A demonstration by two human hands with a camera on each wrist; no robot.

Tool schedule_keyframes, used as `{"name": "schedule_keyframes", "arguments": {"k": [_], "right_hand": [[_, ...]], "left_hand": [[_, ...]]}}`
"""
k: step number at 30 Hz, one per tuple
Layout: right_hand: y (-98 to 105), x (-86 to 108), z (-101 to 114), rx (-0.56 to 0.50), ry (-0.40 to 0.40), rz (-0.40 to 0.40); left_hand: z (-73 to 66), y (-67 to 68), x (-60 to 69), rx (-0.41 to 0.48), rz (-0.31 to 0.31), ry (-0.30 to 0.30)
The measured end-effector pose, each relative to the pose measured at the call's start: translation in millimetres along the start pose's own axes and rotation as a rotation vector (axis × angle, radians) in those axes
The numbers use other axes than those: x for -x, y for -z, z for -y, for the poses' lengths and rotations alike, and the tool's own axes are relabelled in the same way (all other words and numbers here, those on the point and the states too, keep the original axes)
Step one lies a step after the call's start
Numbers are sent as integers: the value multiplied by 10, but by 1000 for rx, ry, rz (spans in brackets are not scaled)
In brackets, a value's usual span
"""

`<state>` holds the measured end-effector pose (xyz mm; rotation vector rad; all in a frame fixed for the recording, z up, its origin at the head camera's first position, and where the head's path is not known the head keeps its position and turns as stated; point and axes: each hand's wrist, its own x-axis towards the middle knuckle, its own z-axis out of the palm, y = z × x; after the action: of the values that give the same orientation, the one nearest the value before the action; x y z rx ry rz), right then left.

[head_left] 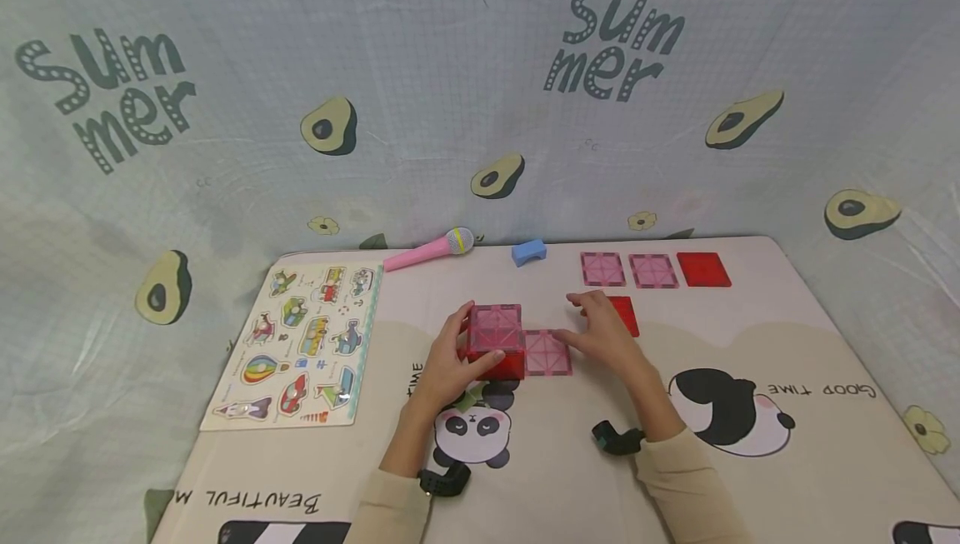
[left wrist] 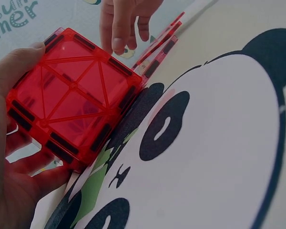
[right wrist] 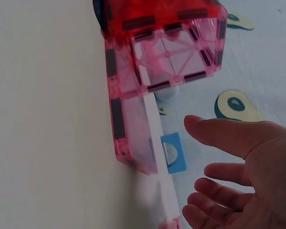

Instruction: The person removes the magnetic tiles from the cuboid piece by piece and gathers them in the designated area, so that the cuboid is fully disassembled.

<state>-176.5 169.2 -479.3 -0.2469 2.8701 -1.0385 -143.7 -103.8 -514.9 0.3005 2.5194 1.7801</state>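
My left hand (head_left: pixel 450 365) grips a box of see-through magnetic tiles (head_left: pixel 495 327), with the thumb across its red front tile (left wrist: pixel 76 90) and the fingers along its left side. Pink tiles form the top and right side, as the right wrist view shows. Against the box's right edge, a pink tile (head_left: pixel 549 354) lies flat on the table. Over that tile's far right corner is my right hand (head_left: pixel 607 340), holding nothing. Its thumb (right wrist: pixel 219 133) and fingers are apart and relaxed. A red tile (head_left: pixel 624 316) lies partly hidden behind this hand.
At the back right lie two pink tiles (head_left: pixel 602 269) and a red tile (head_left: pixel 703 270) in a row. A blue arch block (head_left: pixel 529 252) and a pink toy microphone (head_left: pixel 429 250) are along the back edge. A picture puzzle board (head_left: pixel 296 352) lies on the left.
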Motion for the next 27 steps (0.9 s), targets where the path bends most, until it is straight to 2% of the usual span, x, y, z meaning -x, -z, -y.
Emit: {"name": "schedule_keyframes", "arguments": {"k": [6,19,27], "right_hand": [[-57,18,63,3,21,33],[-157,42,90,14,70,166],[-195,49,98,45,92,197]], "left_hand": [[-2,2,1,-2,-1,2],[-20,4,3,-9,-4,7],[-12,8,8,6,-1,6]]}}
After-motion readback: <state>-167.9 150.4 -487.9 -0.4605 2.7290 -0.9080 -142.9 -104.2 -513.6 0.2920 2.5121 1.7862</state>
